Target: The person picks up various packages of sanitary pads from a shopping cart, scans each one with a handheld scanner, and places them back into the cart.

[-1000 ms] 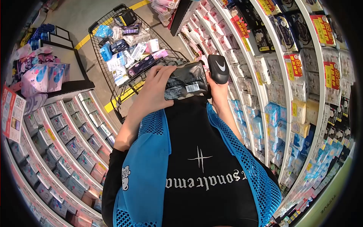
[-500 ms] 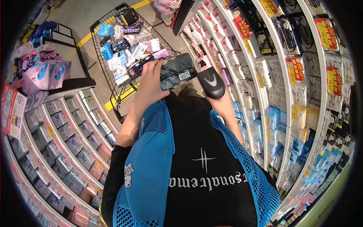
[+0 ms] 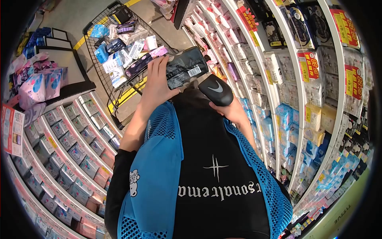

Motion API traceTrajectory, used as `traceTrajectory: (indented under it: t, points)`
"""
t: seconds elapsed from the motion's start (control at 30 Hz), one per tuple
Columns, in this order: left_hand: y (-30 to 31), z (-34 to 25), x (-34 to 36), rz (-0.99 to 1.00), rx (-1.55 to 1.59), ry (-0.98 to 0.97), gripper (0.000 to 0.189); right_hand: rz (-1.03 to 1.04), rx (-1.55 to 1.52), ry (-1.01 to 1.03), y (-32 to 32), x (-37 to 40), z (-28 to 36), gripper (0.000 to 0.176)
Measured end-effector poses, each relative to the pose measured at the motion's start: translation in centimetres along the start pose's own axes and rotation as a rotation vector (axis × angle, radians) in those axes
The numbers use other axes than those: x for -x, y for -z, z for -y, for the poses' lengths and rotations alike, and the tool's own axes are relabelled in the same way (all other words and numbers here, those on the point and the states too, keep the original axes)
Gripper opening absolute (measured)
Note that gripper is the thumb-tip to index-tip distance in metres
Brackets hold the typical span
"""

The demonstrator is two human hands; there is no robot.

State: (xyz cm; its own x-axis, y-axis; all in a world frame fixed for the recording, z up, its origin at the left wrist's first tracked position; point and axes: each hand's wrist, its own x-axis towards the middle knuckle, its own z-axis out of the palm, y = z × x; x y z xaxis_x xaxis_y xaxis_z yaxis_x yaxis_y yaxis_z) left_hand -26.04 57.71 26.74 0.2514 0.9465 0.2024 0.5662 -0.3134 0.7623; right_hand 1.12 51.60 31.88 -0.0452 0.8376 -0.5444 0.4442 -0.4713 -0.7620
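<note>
My left hand (image 3: 159, 81) grips the left end of a dark, shiny plastic-wrapped package (image 3: 181, 69), its fingers over the far side and the thumb near. A white barcode label (image 3: 194, 71) faces up on that package. My right hand (image 3: 230, 111) is closed around a black handheld barcode scanner (image 3: 217, 91), whose head points toward the barcode. The scanner's handle is mostly hidden beneath its head. Beyond my left hand stands a black wire shopping cart (image 3: 104, 75) with many packets in it, among them a purple-and-black pack (image 3: 138, 65).
Shelves of packaged goods (image 3: 284, 115) with red and yellow price tags line the right side. Lower shelves of small packs (image 3: 75, 153) curve along the left. A display of pink packs (image 3: 34, 89) stands at upper left. Yellow tape (image 3: 131, 93) marks the floor under the cart.
The scanner has turned and moved slightly left, its head now angled toward the barcode. The package has tilted a little, its right end higher. The whole view has shifted slightly.
</note>
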Motion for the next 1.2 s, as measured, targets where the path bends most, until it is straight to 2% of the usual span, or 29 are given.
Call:
traceTrajectory:
  t: [0.07, 0.13, 0.2, 0.3, 0.37, 0.4, 0.5, 0.53, 0.63, 0.77, 0.8, 0.83, 0.9, 0.93, 1.03, 1.07, 1.13, 1.17, 1.2]
  points:
    - [-0.5, -0.6, -0.4, 0.0, 0.024, -0.024, 0.103, -0.048, -0.1, -0.168, 0.8, 0.2, 0.3, 0.04]
    - [-0.8, -1.3, -0.7, 0.02, 0.052, -0.063, 0.106, -0.167, -0.245, -0.081, 2.0, -1.1, -1.6, 0.037]
    - [-1.2, -1.9, -0.7, 0.061, -0.033, -0.22, 0.11, -0.326, -0.45, 0.044, 2.8, -2.0, -2.2, 0.033]
    - [-2.2, -3.5, -1.4, 0.084, -0.071, -0.42, 0.105, -0.273, -0.773, 0.052, 5.4, -3.1, -2.1, 0.039]
    - [-2.8, -5.2, -2.0, 0.129, -0.131, -0.534, 0.1, -0.231, -0.838, -0.02, 6.8, -3.8, -2.9, 0.042]
    - [-3.1, -6.1, -2.3, 0.146, -0.122, -0.518, 0.091, -0.235, -0.86, -0.037, 7.0, -4.1, -2.9, 0.042]
    - [-4.1, -7.3, -3.6, 0.087, -0.187, -0.619, 0.087, -0.131, -0.972, -0.026, 8.2, -3.8, -2.2, 0.045]
    - [-4.5, -7.9, -3.7, 0.114, -0.181, -0.529, 0.06, -0.099, -1.01, 0.004, 8.6, -3.8, -2.0, 0.045]
    - [-5.7, -8.9, -4.5, 0.114, -0.203, -0.53, 0.076, -0.034, -1.002, 0.009, 10.1, -5.0, -2.9, 0.052]
    - [-7.7, -10.8, -5.1, 0.185, -0.183, -0.312, 0.068, 0.03, -0.957, 0.025, 12.0, -6.2, -3.7, 0.061]
    - [-8.7, -10.6, -5.6, 0.174, -0.211, -0.265, 0.084, 0.022, -0.946, 0.059, 12.2, -6.4, -4.0, 0.06]
    - [-9.7, -10.8, -5.9, 0.09, -0.029, -0.195, 0.092, 0.012, -0.936, 0.091, 12.4, -6.5, -4.3, 0.059]
    - [-11.9, -11.8, -6.4, -0.071, 0.334, -0.041, 0.111, -0.05, -0.879, 0.008, 12.8, -6.5, -5.0, 0.056]
    - [-12.2, -11.4, -7.1, -0.008, 0.096, -0.054, 0.132, -0.073, -0.861, 0.005, 12.9, -6.5, -5.4, 0.055]
    - [-14.4, -10.7, -7.7, 0.085, 0.244, 0.157, 0.129, -0.148, -0.798, 0.077, 13.8, -6.3, -6.9, 0.054]
    - [-15.0, -10.4, -8.0, 0.125, 0.233, 0.143, 0.121, -0.173, -0.782, 0.117, 14.3, -6.2, -7.3, 0.054]
    - [-16.3, -9.8, -9.4, 0.29, 0.671, 0.408, 0.111, -0.204, -0.732, 0.207, 15.7, -6.0, -8.7, 0.055]
    - [-16.9, -9.3, -10.2, 0.373, 0.883, 0.543, 0.107, -0.203, -0.673, 0.157, 16.8, -5.5, -9.4, 0.056]
    - [-17.9, -8.1, -10.8, 0.424, 0.989, 0.578, 0.095, -0.19, -0.662, 0.141, 17.3, -5.1, -10.2, 0.06]
